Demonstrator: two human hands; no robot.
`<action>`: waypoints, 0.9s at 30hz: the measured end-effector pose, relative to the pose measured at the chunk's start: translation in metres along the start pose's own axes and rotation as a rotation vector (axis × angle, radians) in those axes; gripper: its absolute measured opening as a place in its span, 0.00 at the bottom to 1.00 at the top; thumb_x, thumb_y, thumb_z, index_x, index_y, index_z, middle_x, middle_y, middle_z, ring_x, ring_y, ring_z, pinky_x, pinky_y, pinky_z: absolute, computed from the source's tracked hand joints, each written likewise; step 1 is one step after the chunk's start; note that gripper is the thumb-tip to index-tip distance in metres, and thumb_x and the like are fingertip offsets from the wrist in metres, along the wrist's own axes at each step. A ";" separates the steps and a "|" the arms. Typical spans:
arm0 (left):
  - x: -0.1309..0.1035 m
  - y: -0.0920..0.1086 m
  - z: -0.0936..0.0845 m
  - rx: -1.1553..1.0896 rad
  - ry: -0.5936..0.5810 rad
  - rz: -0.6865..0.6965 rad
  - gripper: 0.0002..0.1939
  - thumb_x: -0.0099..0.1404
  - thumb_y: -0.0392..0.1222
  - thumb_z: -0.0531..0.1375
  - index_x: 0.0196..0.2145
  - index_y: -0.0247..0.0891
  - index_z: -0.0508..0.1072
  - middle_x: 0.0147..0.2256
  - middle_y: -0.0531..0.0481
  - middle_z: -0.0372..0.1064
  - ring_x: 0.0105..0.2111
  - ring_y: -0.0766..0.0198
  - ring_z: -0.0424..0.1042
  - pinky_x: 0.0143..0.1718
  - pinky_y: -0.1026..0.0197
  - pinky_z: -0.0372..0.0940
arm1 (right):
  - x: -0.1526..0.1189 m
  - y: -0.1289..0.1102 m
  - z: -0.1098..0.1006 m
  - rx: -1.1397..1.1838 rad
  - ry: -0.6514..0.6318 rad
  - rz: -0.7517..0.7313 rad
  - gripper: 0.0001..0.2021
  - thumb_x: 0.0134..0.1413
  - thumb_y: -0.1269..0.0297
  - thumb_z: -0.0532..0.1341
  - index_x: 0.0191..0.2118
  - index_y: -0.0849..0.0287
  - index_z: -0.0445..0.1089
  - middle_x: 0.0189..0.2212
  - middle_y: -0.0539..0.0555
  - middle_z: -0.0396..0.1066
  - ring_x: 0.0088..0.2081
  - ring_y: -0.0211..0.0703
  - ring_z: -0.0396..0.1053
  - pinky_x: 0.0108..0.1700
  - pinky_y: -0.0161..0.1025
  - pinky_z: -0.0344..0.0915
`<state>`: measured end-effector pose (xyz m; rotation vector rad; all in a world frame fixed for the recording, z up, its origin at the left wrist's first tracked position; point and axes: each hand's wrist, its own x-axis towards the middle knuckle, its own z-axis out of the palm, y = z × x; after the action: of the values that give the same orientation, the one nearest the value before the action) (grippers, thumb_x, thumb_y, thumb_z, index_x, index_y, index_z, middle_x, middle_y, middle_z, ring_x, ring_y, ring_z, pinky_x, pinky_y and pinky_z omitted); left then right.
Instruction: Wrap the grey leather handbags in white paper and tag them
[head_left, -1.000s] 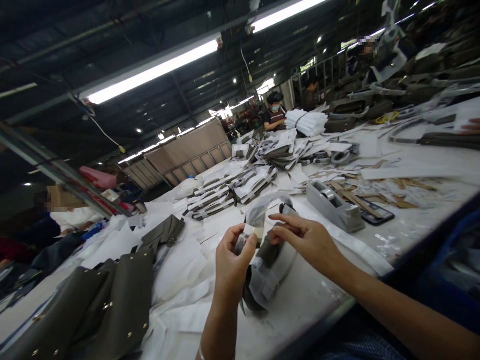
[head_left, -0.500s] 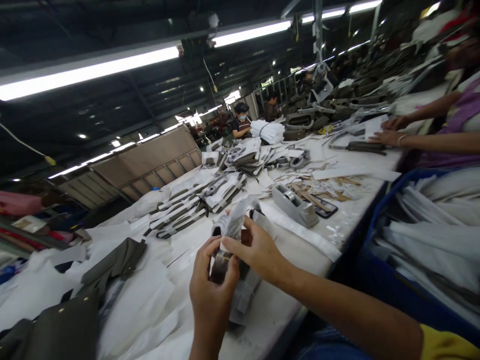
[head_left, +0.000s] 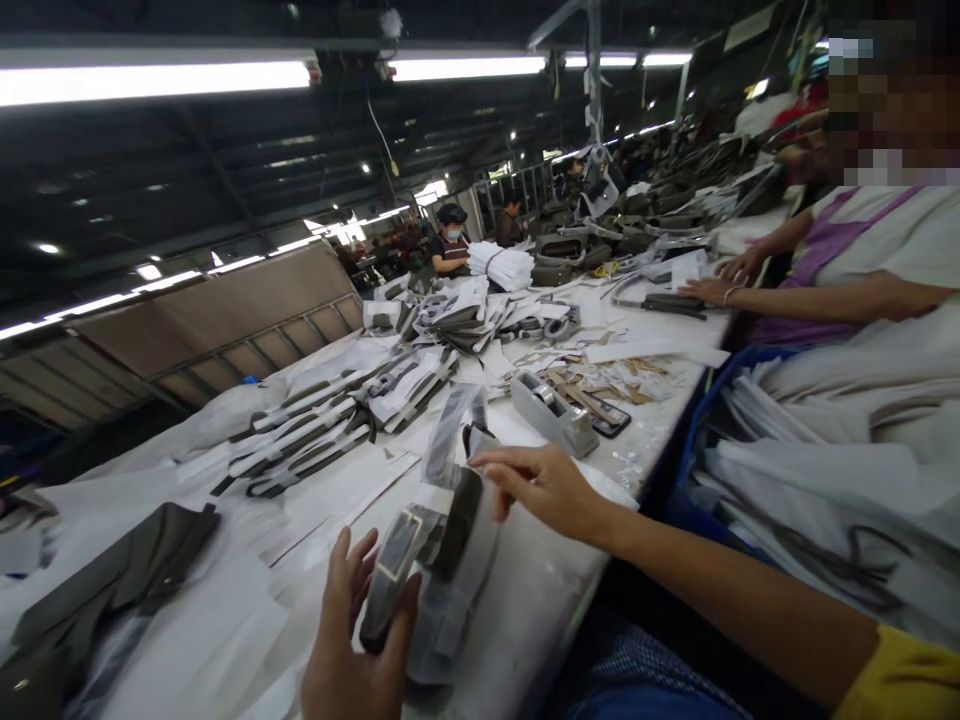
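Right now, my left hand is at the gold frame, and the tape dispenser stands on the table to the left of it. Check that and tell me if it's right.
Not quite: the tape dispenser stands on the table to the right of the gold frame, as the head view shows. Your left hand is at the frame.

The left hand (head_left: 352, 645) is cut off by the bottom edge. At lower left, the dark cloth (head_left: 112, 575) is blurred and runs out of frame. The right edge cuts the blue bin (head_left: 679, 488). A brown strip (head_left: 589, 400) partly hides the phone (head_left: 616, 422).
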<state>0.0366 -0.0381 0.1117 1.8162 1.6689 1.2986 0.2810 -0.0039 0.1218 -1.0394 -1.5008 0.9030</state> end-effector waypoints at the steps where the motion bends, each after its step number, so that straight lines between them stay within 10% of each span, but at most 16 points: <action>1: -0.001 -0.002 0.000 0.008 -0.001 0.010 0.39 0.63 0.57 0.62 0.67 0.48 0.53 0.58 0.46 0.68 0.55 0.50 0.70 0.56 0.51 0.67 | -0.003 0.007 -0.012 -0.017 0.053 0.020 0.24 0.63 0.46 0.56 0.49 0.62 0.74 0.22 0.50 0.76 0.25 0.40 0.74 0.34 0.35 0.70; 9: 0.016 0.029 0.015 0.409 0.040 0.473 0.42 0.62 0.57 0.64 0.67 0.40 0.54 0.61 0.37 0.62 0.60 0.45 0.63 0.60 0.46 0.61 | -0.031 0.049 -0.051 -0.252 0.106 0.198 0.23 0.61 0.43 0.57 0.46 0.57 0.76 0.28 0.52 0.78 0.31 0.44 0.76 0.36 0.38 0.70; 16: 0.046 0.038 0.025 0.374 -0.113 0.343 0.20 0.68 0.43 0.59 0.57 0.39 0.69 0.51 0.44 0.73 0.50 0.54 0.73 0.51 0.56 0.68 | -0.053 0.070 -0.044 -0.341 0.006 0.191 0.20 0.63 0.45 0.56 0.44 0.52 0.77 0.29 0.49 0.78 0.33 0.45 0.76 0.40 0.40 0.69; 27: 0.057 0.033 0.018 0.400 -0.131 0.192 0.28 0.63 0.58 0.61 0.57 0.45 0.70 0.49 0.47 0.75 0.48 0.51 0.74 0.47 0.54 0.68 | -0.070 0.098 -0.054 -0.260 0.006 0.208 0.17 0.65 0.51 0.55 0.45 0.55 0.76 0.32 0.52 0.79 0.32 0.44 0.76 0.39 0.40 0.71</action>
<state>0.0637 0.0118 0.1495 2.2847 1.8157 0.9337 0.3537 -0.0357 0.0164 -1.4075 -1.5529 0.8606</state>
